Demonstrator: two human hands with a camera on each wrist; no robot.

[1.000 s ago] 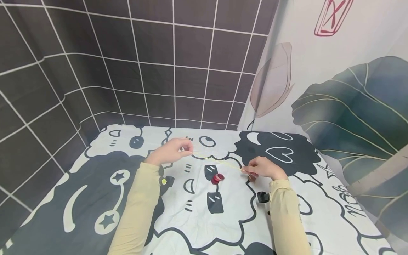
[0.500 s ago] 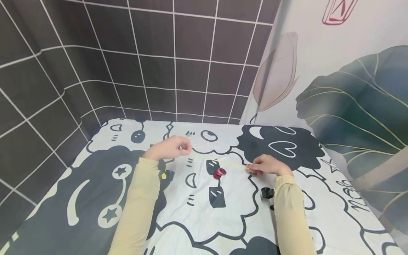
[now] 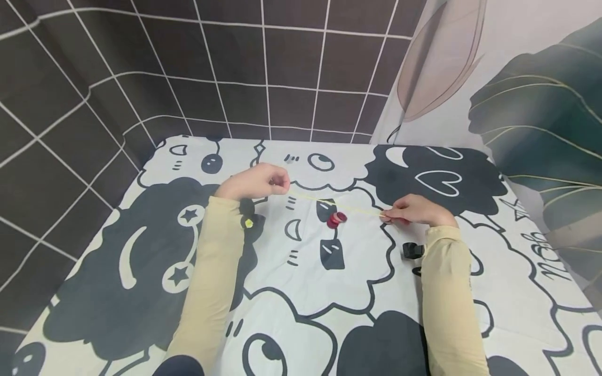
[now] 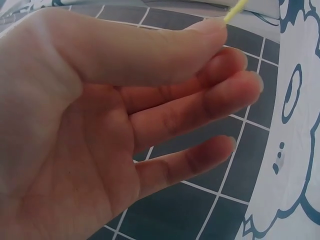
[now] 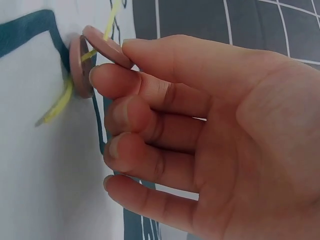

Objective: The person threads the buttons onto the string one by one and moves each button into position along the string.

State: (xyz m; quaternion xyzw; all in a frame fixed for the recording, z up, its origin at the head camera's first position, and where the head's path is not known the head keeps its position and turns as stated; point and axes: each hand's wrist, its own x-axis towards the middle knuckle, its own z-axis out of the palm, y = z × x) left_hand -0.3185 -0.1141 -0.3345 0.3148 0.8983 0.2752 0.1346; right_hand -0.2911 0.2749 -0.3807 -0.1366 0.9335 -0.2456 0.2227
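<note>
My left hand [image 3: 258, 181] pinches one end of a thin yellow string [image 3: 338, 204] between thumb and a finger; its other fingers are loosely bent in the left wrist view. The string runs across to my right hand [image 3: 418, 210], sloping slightly down. In the right wrist view two flat brown discs [image 5: 107, 46] are threaded on it. Thumb and index finger of the right hand pinch one disc, while the other hangs beside the fingertip. A short string tail [image 5: 57, 106] sticks out past them. Below the string, several red discs [image 3: 334, 219] lie together on the cloth.
A black-and-white cartoon-print cloth [image 3: 310, 282] covers the table. Behind it hangs a dark grid-patterned curtain [image 3: 240, 57]; a leaf-print one is at the right. Black wrist cameras, such as the right one [image 3: 413, 250], sit by the sleeves.
The head view has tilted down, so everything sits higher in it. My hands have drawn slightly apart, with the string stretched between them. The red discs stay put on the cloth.
</note>
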